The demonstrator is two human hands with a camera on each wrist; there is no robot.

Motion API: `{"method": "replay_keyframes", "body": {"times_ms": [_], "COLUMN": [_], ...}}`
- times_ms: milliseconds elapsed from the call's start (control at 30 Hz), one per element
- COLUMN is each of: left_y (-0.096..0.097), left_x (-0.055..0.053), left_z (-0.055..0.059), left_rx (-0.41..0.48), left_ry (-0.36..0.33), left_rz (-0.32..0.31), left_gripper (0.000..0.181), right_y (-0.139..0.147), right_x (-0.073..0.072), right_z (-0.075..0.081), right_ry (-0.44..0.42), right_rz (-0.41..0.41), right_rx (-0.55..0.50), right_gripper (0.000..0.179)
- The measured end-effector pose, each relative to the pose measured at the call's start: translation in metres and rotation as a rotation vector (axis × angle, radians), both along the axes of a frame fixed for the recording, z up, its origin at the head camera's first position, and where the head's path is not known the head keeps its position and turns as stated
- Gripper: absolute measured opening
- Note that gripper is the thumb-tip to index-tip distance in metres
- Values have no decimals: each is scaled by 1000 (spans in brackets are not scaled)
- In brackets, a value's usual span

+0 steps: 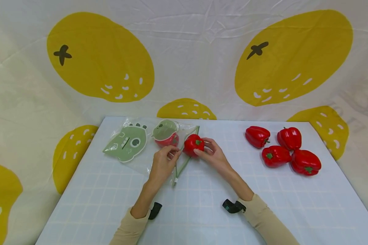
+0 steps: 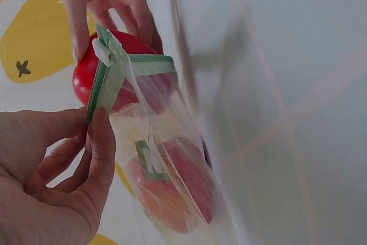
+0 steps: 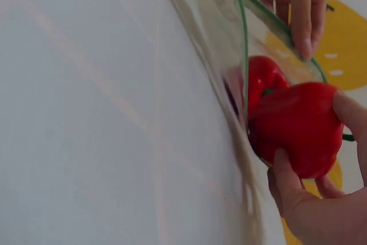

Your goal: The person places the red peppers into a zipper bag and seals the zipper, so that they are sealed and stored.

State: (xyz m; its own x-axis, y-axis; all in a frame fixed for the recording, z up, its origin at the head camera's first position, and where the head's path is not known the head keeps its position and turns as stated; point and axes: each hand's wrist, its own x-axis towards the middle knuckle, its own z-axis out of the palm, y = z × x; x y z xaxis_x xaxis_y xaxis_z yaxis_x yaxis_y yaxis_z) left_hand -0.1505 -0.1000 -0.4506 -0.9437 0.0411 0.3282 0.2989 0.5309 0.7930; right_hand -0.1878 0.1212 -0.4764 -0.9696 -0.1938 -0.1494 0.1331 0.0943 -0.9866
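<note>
My left hand pinches the green zip edge of a clear zip bag, whose mouth stands parted. A white slider sits at one end of that edge. With its thumb and fingers, my right hand holds a red bell pepper right at the bag's mouth. In the right wrist view the pepper overlaps the green rim of the opening. Another red bell pepper lies inside the bag, seen through the plastic. The bag carries a green cartoon monster print.
Several red bell peppers lie grouped on the right side of the white table. A white cloth with yellow fruit prints hangs behind the table's far edge. Black wrist devices sit at both cuffs.
</note>
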Motion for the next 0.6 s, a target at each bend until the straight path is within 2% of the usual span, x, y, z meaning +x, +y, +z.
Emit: {"method": "replay_keyframes", "body": {"times_ms": [233, 433, 600], "left_y": [0, -1, -1], "left_x": [1, 1, 0], "left_z": [2, 2, 1], "left_rx": [1, -7, -10], "left_ry": [2, -8, -1], "left_rz": [-4, -4, -13], "left_gripper": [14, 13, 12], "right_y": [0, -4, -7], "right_x": [1, 1, 0], "right_z": [-4, -5, -5], "right_ry": [57, 109, 190], "right_rz": [-2, 4, -34], "right_rx": [114, 119, 123], "right_gripper": [65, 60, 60]}}
